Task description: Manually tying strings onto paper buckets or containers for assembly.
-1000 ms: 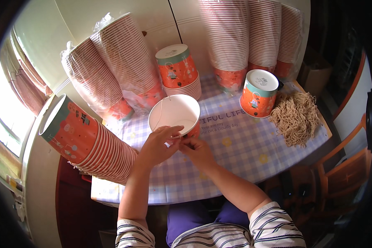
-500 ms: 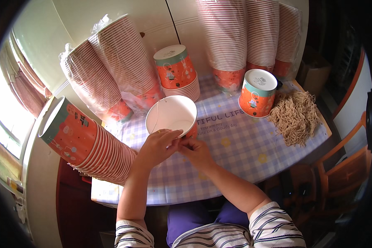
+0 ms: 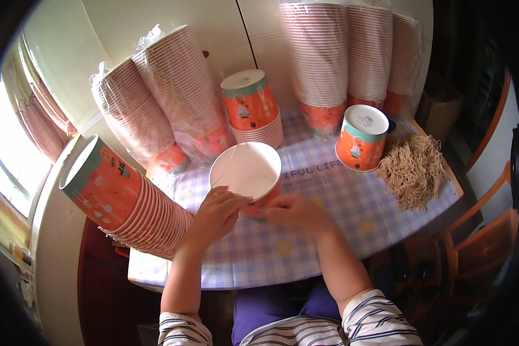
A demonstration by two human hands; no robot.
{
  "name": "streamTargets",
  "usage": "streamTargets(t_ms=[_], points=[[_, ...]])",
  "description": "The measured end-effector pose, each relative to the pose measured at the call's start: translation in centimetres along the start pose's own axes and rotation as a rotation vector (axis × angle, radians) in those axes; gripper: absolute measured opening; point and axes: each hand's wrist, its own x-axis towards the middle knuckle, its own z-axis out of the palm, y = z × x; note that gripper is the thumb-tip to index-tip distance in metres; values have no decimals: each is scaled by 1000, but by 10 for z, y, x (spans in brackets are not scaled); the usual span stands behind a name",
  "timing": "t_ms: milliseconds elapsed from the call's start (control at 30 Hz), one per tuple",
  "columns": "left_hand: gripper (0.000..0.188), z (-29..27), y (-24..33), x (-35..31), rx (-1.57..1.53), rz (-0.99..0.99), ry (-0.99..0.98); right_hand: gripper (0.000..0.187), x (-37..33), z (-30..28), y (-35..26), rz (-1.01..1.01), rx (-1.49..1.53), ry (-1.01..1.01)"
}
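Rests left hand [image 3: 220, 213] at near rim of open white-lined tub [image 3: 251, 170] on table [image 3: 242, 259], with grip hidden; shows right hand [image 3: 297, 214] blurred, apart from left, just beside tub's near wall, with hold impossible to tell. Seems to call for steady bracing at rim and light fingers, without denting paper. Best to leave tangled beige cord [image 3: 412, 173], right of tub, undisturbed.

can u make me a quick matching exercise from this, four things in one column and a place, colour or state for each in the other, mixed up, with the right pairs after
1. open cup
2. string pile
3. tall unwrapped stack of cups
4. tablecloth

A. pale blue-violet and white checks
B. tilted, at the far left
C. mouth up, by the left hand
D. beige, tangled, on the right

Pairs: 1-C, 2-D, 3-B, 4-A
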Motion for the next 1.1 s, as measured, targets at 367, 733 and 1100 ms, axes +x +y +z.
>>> streamTargets(t_ms=[367, 733, 1100], points=[[32, -10, 10, -10, 380, -275, 65, 17, 8, -61, 7, -97, 234, 569], [28, 44, 77, 43, 229, -234, 87, 21, 14, -51, 19, -118, 263, 438], [23, 25, 59, 32, 134, -308, -51, 29, 11, -36, 20, -143, 197, 89]])
